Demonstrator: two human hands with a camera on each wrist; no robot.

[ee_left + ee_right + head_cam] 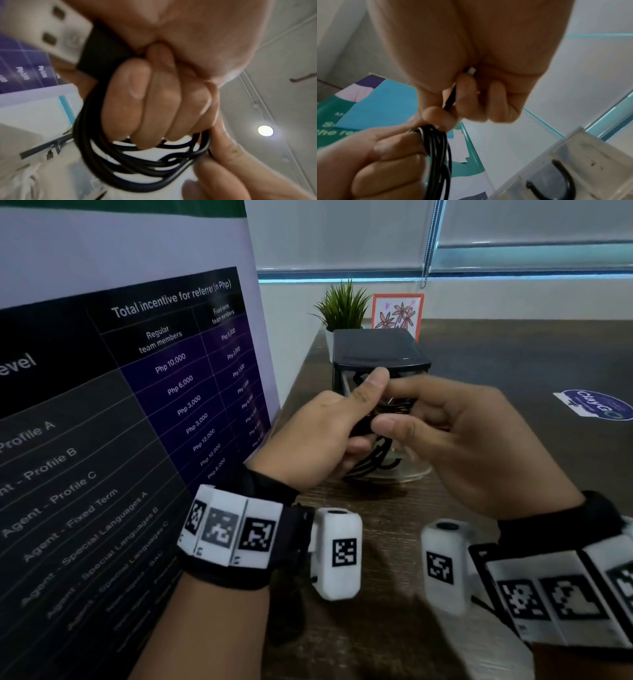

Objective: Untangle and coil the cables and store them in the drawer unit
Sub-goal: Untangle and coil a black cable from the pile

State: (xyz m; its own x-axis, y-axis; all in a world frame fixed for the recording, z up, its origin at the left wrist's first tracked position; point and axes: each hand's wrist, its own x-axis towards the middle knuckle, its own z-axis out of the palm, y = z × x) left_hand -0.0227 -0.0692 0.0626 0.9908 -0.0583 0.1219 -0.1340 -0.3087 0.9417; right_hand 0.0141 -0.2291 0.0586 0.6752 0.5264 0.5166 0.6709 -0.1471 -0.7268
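Purple and black, one large poster (130,392) of pay figures stands along the left edge of the one brown wooden table (513,357), the widest things in the head view. Next in size is the single drawer unit (378,350), dark-topped with clear walls, standing on the table just beyond the hands; a black cable (563,178) lies curved inside one of its clear compartments, seen from the right wrist. Behind the unit stand one small green plant (342,302) and one orange-framed flower picture (397,311), side by side. One blue and white sticker (596,405) lies well apart on the right of the table.

Two hands meet in front of the unit. The left hand (318,436) has its fingers (145,101) curled round one coil of black cable (133,162), several loops hanging below the fist. The right hand (469,446) pinches the cable's loose end (449,100) between thumb and forefinger right against the coil, its small silver plug (471,70) tucked under the palm. Each wrist wears one black band with white coded markers.
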